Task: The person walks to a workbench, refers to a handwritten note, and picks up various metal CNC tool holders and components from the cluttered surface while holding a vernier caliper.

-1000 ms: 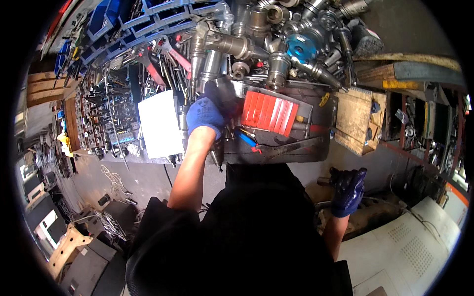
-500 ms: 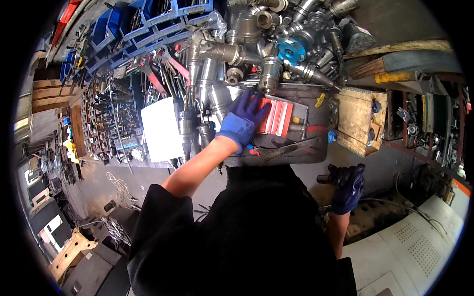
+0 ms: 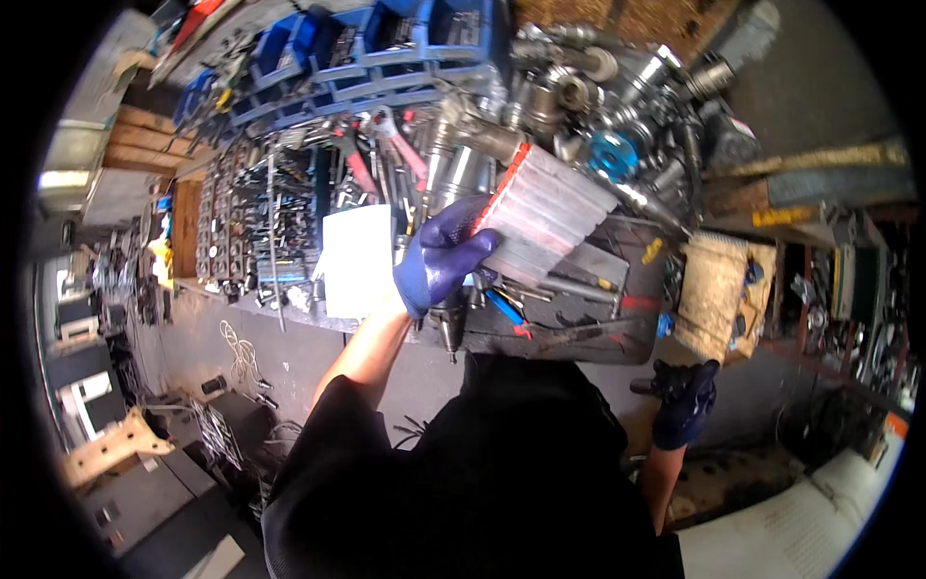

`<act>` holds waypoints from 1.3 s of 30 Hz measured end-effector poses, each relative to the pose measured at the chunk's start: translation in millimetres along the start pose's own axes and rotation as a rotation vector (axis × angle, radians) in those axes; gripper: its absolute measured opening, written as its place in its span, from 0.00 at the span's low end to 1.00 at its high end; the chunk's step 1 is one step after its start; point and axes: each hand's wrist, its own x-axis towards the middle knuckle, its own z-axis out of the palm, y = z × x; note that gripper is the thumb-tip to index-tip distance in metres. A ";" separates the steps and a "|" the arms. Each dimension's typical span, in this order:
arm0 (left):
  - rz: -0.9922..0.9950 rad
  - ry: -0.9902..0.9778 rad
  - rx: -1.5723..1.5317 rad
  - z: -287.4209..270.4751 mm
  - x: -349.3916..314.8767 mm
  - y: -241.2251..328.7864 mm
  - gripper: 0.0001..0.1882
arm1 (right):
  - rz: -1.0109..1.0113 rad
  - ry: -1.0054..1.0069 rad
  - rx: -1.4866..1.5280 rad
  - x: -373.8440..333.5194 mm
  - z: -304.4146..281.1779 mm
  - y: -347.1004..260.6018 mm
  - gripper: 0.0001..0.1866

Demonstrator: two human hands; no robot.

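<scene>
My left hand [image 3: 444, 253], in a blue-purple glove, grips one edge of a flat ribbed plastic pack [image 3: 552, 214], pale and translucent with a red edge. It is raised and tilted above the bench. My right hand [image 3: 687, 403], in a dark, shiny glove, is low at the right, off the bench, with its fingers curled round a short dark cylindrical piece [image 3: 643, 386]. Under the pack lies a dark mat [image 3: 632, 333] bearing a blue-and-red-handled tool [image 3: 503, 307] and a dark wrench-like tool [image 3: 579, 334]. A white sheet [image 3: 353, 261] is left of my left hand.
Metal tool holders [image 3: 540, 101] are heaped at the back, with a blue milling cutter [image 3: 612, 154] among them. Blue bins [image 3: 386, 87] line the back left. Racked bits and small tools [image 3: 280, 217] fill the left side. A wooden box [image 3: 712, 294] stands at right.
My left hand has lifted the ribbed pack off the mat and turned it, so its pale side shows instead of the red one. My right hand still holds the dark piece. The view has shifted.
</scene>
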 end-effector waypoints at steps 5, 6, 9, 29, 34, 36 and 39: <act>-0.108 0.085 -0.477 -24.9 -6.9 23.0 0.25 | -0.033 -0.093 -0.031 15.6 -23.7 22.4 0.28; -0.083 0.091 -0.514 -30.4 -5.6 25.7 0.25 | -0.040 -0.045 -0.045 20.5 -26.8 31.0 0.29; 0.070 0.209 -0.742 -49.2 7.3 51.6 0.28 | -0.031 0.000 -0.012 23.9 -16.8 30.3 0.30; 0.506 0.910 1.203 -165.1 50.0 51.7 0.24 | -0.089 -0.157 0.038 32.2 0.9 21.9 0.28; 0.554 0.786 1.428 -148.8 62.7 61.3 0.27 | -0.036 -0.134 0.068 29.3 -3.9 27.9 0.18; 0.615 0.767 1.655 -138.0 64.9 62.0 0.29 | 0.021 -0.223 0.079 30.8 2.0 35.4 0.12; 0.561 0.769 1.523 -132.0 24.1 39.9 0.27 | 0.280 -0.609 -0.109 44.8 25.3 40.5 0.25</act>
